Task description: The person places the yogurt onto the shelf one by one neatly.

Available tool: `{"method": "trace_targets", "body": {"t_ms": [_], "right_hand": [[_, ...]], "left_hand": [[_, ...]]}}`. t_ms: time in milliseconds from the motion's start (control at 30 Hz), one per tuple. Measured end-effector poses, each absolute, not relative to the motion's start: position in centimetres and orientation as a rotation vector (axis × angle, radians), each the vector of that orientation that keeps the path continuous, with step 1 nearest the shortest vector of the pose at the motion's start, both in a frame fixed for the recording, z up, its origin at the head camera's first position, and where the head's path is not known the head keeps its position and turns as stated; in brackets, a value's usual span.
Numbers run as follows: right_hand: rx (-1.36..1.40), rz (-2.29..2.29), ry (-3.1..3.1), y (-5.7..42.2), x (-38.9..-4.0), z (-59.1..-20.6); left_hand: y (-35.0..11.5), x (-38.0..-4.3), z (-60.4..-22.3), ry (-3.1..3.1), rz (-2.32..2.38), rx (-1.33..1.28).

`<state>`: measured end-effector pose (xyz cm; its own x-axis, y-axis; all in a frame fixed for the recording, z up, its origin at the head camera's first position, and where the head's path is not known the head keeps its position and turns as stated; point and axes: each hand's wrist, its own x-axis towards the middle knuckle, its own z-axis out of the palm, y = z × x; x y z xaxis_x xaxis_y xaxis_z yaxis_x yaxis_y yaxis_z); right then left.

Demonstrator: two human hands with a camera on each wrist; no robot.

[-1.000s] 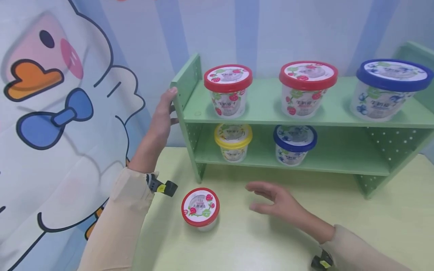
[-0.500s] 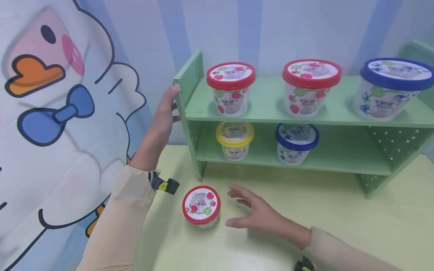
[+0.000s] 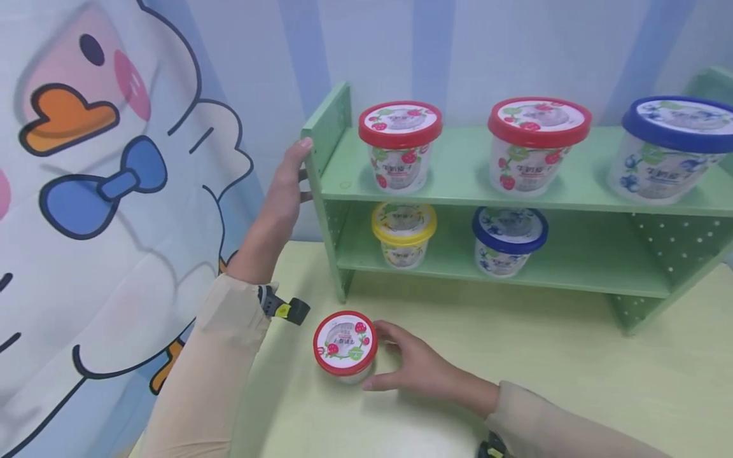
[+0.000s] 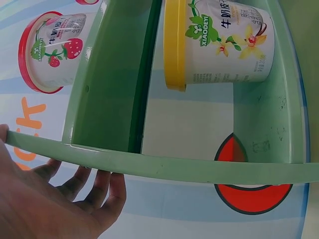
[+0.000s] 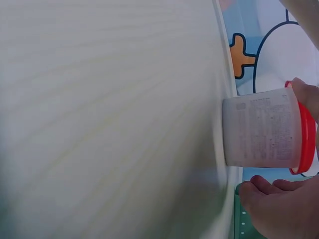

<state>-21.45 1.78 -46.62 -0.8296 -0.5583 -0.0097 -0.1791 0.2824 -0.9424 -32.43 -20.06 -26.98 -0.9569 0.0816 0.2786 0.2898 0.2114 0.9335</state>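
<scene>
A small white tub with a red strawberry lid [image 3: 345, 343] stands upright on the table, at the front left of the green shelf [image 3: 469, 272]. My right hand [image 3: 420, 369] is at its right side, thumb and fingers spread apart with the tub between them. In the right wrist view the tub's printed side [image 5: 264, 129] shows, with the thumb close to the red lid and the fingertips just short of the wall. My left hand [image 3: 282, 191] holds the shelf's left side panel. Its fingertips press the panel's outer face in the left wrist view, the thumb at the edge.
Two red-lidded tubs [image 3: 401, 149] and a blue-lidded tub [image 3: 667, 159] line the upper board. On the lower board sit a yellow-lidded tub [image 3: 404, 235] and another blue-lidded tub [image 3: 509, 242]. A cartoon-printed wall [image 3: 132, 267] closes off the left side.
My right hand has moved left across the table to the red-lidded tub, its fingers now on either side of it. The left hand keeps its place on the shelf.
</scene>
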Motion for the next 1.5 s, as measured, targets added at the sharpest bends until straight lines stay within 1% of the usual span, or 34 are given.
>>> {"method": "trace_targets", "body": {"t_ms": [367,700,1500], "right_hand": [[-0.566,-1.52,2.194,0.3,-21.6,-47.2],[-0.599,-1.618,2.168,-0.5,-21.8,-47.5],[-0.607,-1.621,2.179,-0.6,-22.5,-48.0]], "left_hand": [[-20.1,-32.4,-27.2,-2.321,-1.792,-0.391],[-20.0,-32.4,-27.2,-2.32,-1.807,-0.362],[-20.1,-32.5,-27.1,-2.308,-1.807,-0.373]]}}
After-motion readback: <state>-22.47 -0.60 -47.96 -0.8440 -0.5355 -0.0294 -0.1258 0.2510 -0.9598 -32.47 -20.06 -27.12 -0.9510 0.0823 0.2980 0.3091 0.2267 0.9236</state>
